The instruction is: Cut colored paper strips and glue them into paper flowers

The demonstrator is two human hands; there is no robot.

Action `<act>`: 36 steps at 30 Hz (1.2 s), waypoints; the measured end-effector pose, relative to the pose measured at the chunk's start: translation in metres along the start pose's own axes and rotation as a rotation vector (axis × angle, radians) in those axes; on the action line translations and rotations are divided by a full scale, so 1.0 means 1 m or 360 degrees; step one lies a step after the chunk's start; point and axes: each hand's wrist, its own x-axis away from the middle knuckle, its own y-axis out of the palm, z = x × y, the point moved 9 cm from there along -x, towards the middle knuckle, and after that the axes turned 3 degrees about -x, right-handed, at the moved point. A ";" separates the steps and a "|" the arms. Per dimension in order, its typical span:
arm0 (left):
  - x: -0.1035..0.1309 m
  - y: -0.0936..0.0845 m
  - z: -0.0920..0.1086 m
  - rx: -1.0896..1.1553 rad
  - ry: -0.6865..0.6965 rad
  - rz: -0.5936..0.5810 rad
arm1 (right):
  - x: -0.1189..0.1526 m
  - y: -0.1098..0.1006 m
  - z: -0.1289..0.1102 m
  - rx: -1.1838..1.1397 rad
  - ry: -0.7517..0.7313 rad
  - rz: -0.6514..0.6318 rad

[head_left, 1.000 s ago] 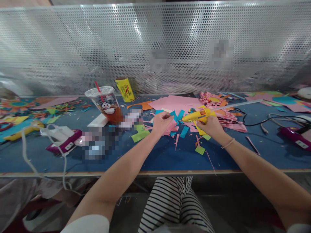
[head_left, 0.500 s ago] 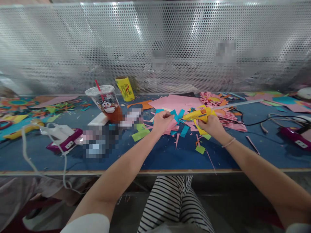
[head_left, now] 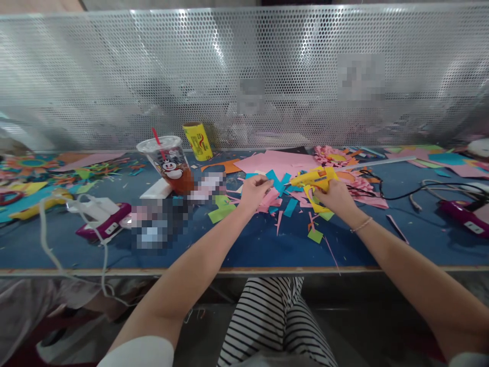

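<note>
My right hand [head_left: 331,194] is wrapped round the handle of a yellow glue gun [head_left: 314,178], whose nozzle points left. My left hand [head_left: 255,191] is closed in a pinch over the paper pile, beside blue strips [head_left: 278,183] and folded pink paper [head_left: 269,200]. What its fingertips hold is too small to make out. A large pink sheet [head_left: 275,161] lies behind both hands. Pink ruffled paper flowers [head_left: 329,155] rest to the right of it.
A plastic cup with a red straw [head_left: 171,171] and a yellow tube [head_left: 197,142] stand left of my hands. Purple power strips [head_left: 105,224] with cables lie at both sides. A perforated metal screen [head_left: 214,66] rises behind the blue table [head_left: 237,250].
The glue gun has shifted slightly up and to the right, its nozzle a little farther from my left hand. My left hand has barely moved.
</note>
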 end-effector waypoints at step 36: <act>0.021 0.032 0.007 0.0580 -0.0302 -0.0349 | -0.004 -0.001 -0.008 0.0017 -0.0562 0.0264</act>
